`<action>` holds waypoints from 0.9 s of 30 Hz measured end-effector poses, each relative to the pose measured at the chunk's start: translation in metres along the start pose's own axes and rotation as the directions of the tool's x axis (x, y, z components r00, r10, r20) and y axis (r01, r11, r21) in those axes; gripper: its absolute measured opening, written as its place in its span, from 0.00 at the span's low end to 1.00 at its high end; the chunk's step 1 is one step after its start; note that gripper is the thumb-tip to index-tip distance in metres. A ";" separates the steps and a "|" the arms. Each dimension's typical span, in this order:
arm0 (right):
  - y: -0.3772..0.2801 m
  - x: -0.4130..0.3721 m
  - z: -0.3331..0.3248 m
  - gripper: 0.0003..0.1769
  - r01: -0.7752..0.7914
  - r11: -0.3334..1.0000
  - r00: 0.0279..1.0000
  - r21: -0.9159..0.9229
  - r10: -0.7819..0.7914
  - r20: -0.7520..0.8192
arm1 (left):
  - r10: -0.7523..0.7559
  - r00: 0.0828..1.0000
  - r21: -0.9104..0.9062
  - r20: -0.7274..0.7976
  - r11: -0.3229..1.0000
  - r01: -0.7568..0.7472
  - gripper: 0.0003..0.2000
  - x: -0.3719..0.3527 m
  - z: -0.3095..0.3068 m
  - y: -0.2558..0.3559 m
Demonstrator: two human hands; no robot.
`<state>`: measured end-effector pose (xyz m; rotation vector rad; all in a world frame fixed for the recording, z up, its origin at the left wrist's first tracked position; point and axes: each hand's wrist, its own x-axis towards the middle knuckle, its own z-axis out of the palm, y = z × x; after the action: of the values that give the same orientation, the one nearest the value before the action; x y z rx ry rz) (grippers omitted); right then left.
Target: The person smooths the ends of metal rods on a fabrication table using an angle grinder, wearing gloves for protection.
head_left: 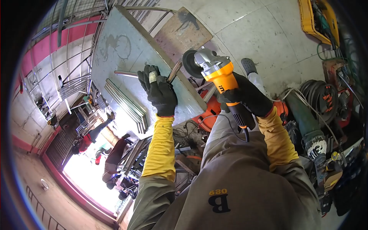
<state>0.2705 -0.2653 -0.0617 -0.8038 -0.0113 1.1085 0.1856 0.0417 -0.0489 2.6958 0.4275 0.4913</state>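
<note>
On my feed, the right hand [249,96] grasps the grinder [221,73]; the metal piece [175,72] slants across the table [134,50] edge toward its disc [189,64], beside the left hand [160,94], whose extended fingers' grip I cannot tell.

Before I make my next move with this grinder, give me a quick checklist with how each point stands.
1. Right hand wrapped around the angle grinder: ok.
2. Both hands gloved: ok.
3. Left hand firmly gripping the bar beside it: cannot tell, the palm side is hidden.
4. Disc stopped: cannot tell from a still.
5. Power cord away from the disc: ok, it leaves the grinder's rear end.
6. Stacked bars apart from the disc: ok.
</note>
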 end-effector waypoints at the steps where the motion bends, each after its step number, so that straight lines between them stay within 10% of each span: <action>1: 0.001 0.001 0.000 0.37 0.009 1.000 1.000 -0.022 -0.009 -0.006 | 0.000 1.000 0.001 0.000 1.000 0.000 0.22 0.000 -0.001 0.000; 27: -0.037 -0.003 0.006 0.34 -0.147 0.988 0.989 -0.036 0.146 -0.018 | 0.016 1.000 0.025 0.012 1.000 -0.016 0.24 -0.001 -0.001 -0.004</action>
<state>0.2955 -0.2722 -0.0352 -0.8572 0.0406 1.2442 0.1833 0.0446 -0.0500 2.7268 0.4123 0.4778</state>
